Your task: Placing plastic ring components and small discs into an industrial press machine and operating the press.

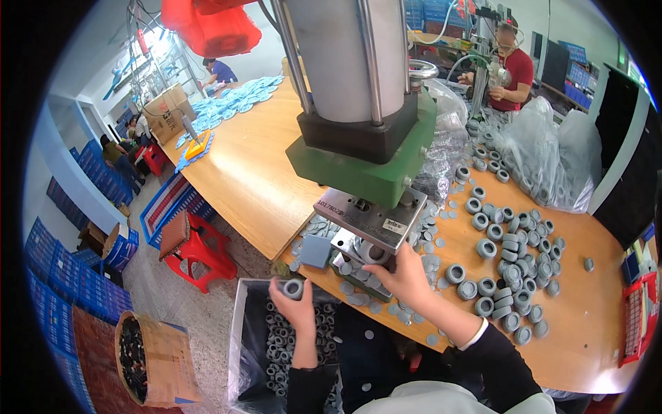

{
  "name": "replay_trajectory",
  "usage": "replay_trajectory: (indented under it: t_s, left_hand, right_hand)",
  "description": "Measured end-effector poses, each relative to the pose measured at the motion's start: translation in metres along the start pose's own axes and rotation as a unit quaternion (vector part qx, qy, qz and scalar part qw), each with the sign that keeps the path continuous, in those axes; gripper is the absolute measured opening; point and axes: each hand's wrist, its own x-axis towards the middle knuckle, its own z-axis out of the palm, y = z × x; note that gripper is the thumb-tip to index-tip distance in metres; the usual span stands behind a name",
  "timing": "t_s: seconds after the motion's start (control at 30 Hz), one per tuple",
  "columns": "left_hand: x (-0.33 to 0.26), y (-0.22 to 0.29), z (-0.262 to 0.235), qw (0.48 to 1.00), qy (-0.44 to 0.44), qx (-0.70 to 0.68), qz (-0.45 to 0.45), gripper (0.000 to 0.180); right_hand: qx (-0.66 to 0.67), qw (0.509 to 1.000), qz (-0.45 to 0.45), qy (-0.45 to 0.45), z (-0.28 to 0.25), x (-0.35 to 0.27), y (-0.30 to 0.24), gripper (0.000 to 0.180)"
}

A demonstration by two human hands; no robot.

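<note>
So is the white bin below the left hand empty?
Not empty: many grey rings show through the open top of the bin. How full it is, I cannot tell.

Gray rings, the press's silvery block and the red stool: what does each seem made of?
Gray rings: probably matte molded plastic, evenly colored. Silvery block: likely machined steel, metallic sheen and crisp edges. Red stool: seemingly plastic frame, smooth molded legs.

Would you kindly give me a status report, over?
Left hand: holding grey ring-shaped part near white-rimmed box. Right hand: at second grey ring, grip unclear. Silver metal press plate above; loose grey discs nearby.
</note>
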Motion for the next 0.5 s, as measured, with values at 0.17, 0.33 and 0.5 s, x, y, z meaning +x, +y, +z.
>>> replay_trajectory:
  t_s: [0.17, 0.33, 0.5]
  left_hand:
    - [0.021, -0.035, -0.011, 0.989, -0.07, 0.101, 0.078, 0.05]
    - [0.039, -0.013, 0.031, 0.978, -0.11, 0.087, 0.156, 0.039]
    - [0.058, -0.016, 0.074, 0.917, -0.299, 0.099, 0.243, 0.032]
  right_hand:
    - [-0.104, 0.99, -0.083, 0.036, 0.001, -0.002, -0.01, 0.048]
    - [-0.08, 0.993, -0.058, 0.063, -0.004, 0.001, -0.013, 0.033]
    - [-0.125, 0.989, -0.07, 0.048, 0.008, 0.016, -0.017, 0.029]
